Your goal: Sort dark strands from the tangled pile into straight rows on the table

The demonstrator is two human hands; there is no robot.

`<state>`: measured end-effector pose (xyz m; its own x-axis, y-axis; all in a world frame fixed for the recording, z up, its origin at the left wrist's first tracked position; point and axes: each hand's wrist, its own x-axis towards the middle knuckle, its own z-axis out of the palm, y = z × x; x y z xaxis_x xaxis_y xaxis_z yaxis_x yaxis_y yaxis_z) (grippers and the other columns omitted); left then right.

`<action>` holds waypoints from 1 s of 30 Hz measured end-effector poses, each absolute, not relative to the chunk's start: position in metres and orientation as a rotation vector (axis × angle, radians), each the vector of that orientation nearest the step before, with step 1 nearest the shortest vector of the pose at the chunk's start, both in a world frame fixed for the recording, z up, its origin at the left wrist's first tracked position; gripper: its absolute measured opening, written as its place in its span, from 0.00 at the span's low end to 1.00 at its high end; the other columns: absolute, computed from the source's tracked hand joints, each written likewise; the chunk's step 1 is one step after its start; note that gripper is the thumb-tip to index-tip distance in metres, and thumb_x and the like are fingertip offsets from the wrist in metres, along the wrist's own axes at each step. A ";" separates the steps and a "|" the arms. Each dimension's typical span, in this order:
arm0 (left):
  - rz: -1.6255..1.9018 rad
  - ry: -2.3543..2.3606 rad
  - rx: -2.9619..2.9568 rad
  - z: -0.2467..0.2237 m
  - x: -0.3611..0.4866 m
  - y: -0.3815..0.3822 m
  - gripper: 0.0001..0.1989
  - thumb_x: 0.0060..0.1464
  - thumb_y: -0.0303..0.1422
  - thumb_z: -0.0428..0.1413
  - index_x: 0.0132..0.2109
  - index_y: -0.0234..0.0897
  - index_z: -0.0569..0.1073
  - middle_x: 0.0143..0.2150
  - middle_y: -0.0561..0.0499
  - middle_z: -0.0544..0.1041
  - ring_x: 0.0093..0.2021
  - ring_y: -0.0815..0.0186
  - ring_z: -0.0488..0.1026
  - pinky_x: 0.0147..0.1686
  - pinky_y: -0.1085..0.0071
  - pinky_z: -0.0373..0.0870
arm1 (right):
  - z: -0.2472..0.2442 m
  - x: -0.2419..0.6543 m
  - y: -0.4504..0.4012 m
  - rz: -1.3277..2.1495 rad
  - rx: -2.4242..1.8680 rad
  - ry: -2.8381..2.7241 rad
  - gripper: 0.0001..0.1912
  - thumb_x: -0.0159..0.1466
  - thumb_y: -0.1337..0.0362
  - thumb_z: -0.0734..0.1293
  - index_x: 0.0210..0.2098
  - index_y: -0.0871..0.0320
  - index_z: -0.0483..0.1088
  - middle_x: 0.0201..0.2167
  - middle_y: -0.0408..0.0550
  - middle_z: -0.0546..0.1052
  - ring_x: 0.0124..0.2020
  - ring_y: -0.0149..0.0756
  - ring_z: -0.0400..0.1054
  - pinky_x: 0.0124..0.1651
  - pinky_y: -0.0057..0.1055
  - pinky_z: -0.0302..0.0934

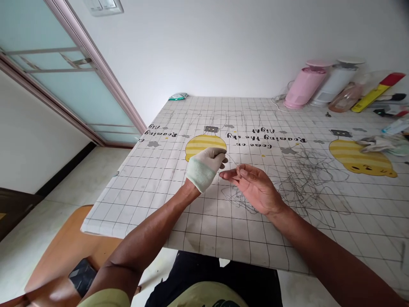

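My left hand (206, 167), in a white glove with a pale green cuff, is closed in a pinch over the yellow striped print on the tablecloth. A thin wire (232, 161) runs from its fingertips to my right hand (258, 187). That bare hand pinches the wire between thumb and index finger, palm turned partly up. Beneath and beside it lies a loose tangle of thin dark wires (303, 181), spread to the right. More thin wires (211, 115) lie near the back of the table, in a fainter row.
The table (118, 209) has a checked cloth. At the back right stand a pink cylinder (305, 85), a white cylinder (334, 83), a clear bottle (347, 98) and a yellow-red box (377, 93). A glove (383, 144) lies at the right, a green packet (178, 97) at the back left.
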<state>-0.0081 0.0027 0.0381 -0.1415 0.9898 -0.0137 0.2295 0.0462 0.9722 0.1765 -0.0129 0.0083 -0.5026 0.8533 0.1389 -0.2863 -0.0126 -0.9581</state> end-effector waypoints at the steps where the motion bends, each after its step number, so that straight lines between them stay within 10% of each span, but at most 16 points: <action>1: 1.159 1.485 1.278 0.039 -0.008 0.003 0.10 0.64 0.33 0.57 0.46 0.41 0.84 0.38 0.52 0.86 0.36 0.62 0.82 0.39 0.67 0.76 | 0.009 0.177 -0.014 1.680 -0.598 -1.382 0.17 0.74 0.46 0.69 0.37 0.52 0.73 0.42 0.53 0.84 0.51 0.50 0.79 0.61 0.56 0.71; 8: 1.118 1.503 1.458 0.028 -0.016 0.006 0.09 0.65 0.33 0.57 0.40 0.43 0.84 0.37 0.53 0.85 0.38 0.63 0.80 0.44 0.66 0.73 | 0.013 0.178 -0.015 1.847 -0.595 -1.274 0.15 0.73 0.50 0.72 0.40 0.55 0.79 0.26 0.41 0.75 0.24 0.33 0.70 0.37 0.40 0.75; 14: 1.302 1.588 1.752 0.013 -0.036 0.017 0.06 0.60 0.32 0.63 0.40 0.48 0.85 0.38 0.51 0.83 0.42 0.58 0.77 0.45 0.65 0.71 | 0.013 0.186 -0.005 2.095 -0.835 -1.171 0.16 0.66 0.51 0.78 0.42 0.59 0.81 0.22 0.36 0.70 0.15 0.23 0.54 0.15 0.24 0.59; 24: 1.136 1.437 1.997 0.011 -0.054 0.028 0.06 0.60 0.31 0.60 0.40 0.45 0.83 0.29 0.49 0.73 0.35 0.58 0.69 0.40 0.63 0.67 | 0.019 0.198 0.003 2.092 -0.974 -1.318 0.15 0.66 0.52 0.77 0.40 0.58 0.79 0.20 0.34 0.66 0.13 0.22 0.48 0.12 0.22 0.51; 30: 1.205 1.586 2.049 0.006 -0.052 0.028 0.09 0.65 0.36 0.58 0.43 0.46 0.85 0.30 0.49 0.76 0.35 0.60 0.71 0.40 0.66 0.66 | 0.012 0.196 -0.001 1.473 -1.054 -1.782 0.18 0.73 0.45 0.70 0.42 0.54 0.77 0.21 0.37 0.67 0.17 0.28 0.57 0.17 0.28 0.56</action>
<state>-0.0520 0.0284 0.0055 0.0481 0.8980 0.4374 0.6618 -0.3566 0.6594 0.1964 -0.0008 0.0117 -0.5111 0.8584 -0.0426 0.2034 0.0727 -0.9764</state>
